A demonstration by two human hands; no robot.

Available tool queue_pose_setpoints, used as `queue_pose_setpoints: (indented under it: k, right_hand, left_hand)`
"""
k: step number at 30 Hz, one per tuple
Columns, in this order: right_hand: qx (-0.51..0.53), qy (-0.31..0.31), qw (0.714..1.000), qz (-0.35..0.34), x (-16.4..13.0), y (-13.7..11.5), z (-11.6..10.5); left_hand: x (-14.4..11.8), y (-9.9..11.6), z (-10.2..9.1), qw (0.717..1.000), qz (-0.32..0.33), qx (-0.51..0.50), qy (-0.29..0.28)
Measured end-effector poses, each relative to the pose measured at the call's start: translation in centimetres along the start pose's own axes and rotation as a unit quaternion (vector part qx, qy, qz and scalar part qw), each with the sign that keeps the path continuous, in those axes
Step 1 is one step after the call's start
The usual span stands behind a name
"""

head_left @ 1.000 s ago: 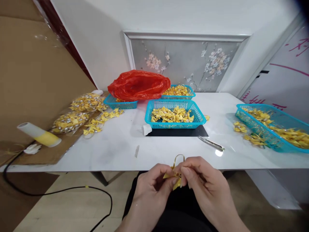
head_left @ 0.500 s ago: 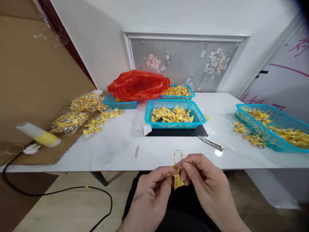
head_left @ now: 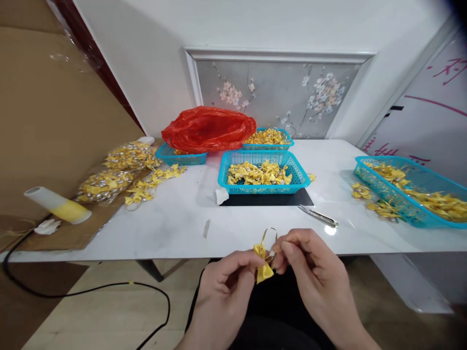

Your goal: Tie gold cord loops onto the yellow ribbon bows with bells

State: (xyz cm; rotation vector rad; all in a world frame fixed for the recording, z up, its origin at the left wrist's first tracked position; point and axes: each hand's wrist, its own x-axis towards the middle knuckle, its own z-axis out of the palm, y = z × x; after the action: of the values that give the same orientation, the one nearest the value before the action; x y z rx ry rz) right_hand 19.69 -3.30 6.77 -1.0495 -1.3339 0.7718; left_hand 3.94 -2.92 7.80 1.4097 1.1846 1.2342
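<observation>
A yellow ribbon bow (head_left: 264, 273) with a gold loop of cord is held over my lap, just off the table's front edge. My left hand (head_left: 228, 287) pinches the bow between thumb and forefinger. On the other side, my right hand (head_left: 315, 277) is closed, thumb against forefinger, on the gold cord (head_left: 268, 232) beside the bow; the exact grip is partly hidden. Beyond my hands stands a blue plastic basket (head_left: 264, 190) filled with similar yellow bows and pearly beads (head_left: 259, 173).
Metal snips (head_left: 318, 216) lie right of centre on the white table (head_left: 168, 228). Another blue basket of bows (head_left: 419, 211) stands at right. Behind are a red plastic bag (head_left: 207, 129) and more baskets. Bagged bows (head_left: 105, 184) and a yellow-white roll (head_left: 58, 205) lie left.
The bow has turned so that more of its yellow ribbon faces me, and its loop now leans. My right fingers have drawn slightly away from my left.
</observation>
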Motion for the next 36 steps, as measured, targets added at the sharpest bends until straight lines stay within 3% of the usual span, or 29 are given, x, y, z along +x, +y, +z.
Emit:
queue_pose_setpoints:
  k: [8,15,31,36]
  right_hand:
    - [0.014,0.001,0.999,0.035,0.0,-0.6,0.1]
    - [0.004,-0.022,1.0,0.008,-0.1,-0.2,0.0]
    - [0.154,-0.024,0.984,0.089,0.3,0.4,-0.8]
    - [0.2,0.044,0.974,0.096,1.2,0.3,-1.7]
  left_hand:
    - [-0.1,0.1,0.2,0.993,-0.063,-0.096,-0.002]
    - [1.0,-0.3,0.6,0.986,-0.124,-0.111,0.023]
    - [0.9,0.3,1.2,0.982,-0.14,-0.126,0.017]
    - [1.2,-0.2,0.9,0.982,-0.145,-0.116,0.017]
